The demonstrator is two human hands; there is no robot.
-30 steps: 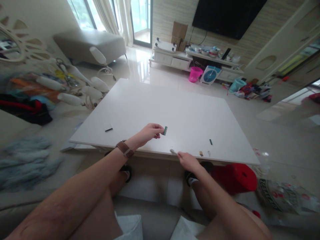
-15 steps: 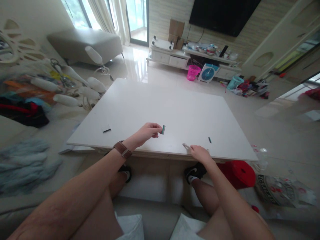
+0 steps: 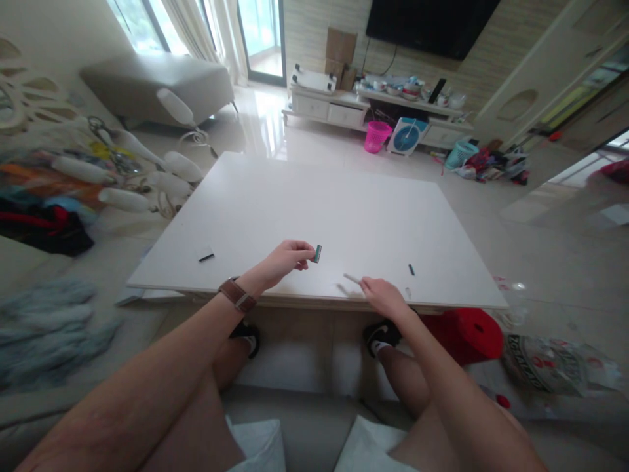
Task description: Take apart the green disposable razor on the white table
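My left hand (image 3: 293, 255), wearing a brown-strapped watch on the wrist, is closed in a pinch on a small flat green-and-black rectangular piece (image 3: 318, 254), held upright above the white table. To its right, my right hand (image 3: 383, 295) is closed around a thin pale stick (image 3: 352, 278). The stick's free end points left, lifted a little above the tabletop, with a shadow below. Beyond my right hand lies a small dark strip (image 3: 411, 269). A tiny light-coloured piece (image 3: 407, 292) sits near the front edge. At left lies a black strip with a clear part (image 3: 206, 257).
The white table (image 3: 314, 203) spans the middle. A lamp with white shades (image 3: 175, 107) stands off its left side. On the floor at right are a red object (image 3: 474, 337) and a printed plastic bag (image 3: 555, 364). Farther back stands a pink basket (image 3: 377, 136).
My right hand has lifted the pale stick and moved it left, nearer my left hand. The tiny light piece near the edge is now uncovered. My left hand keeps its pinch.
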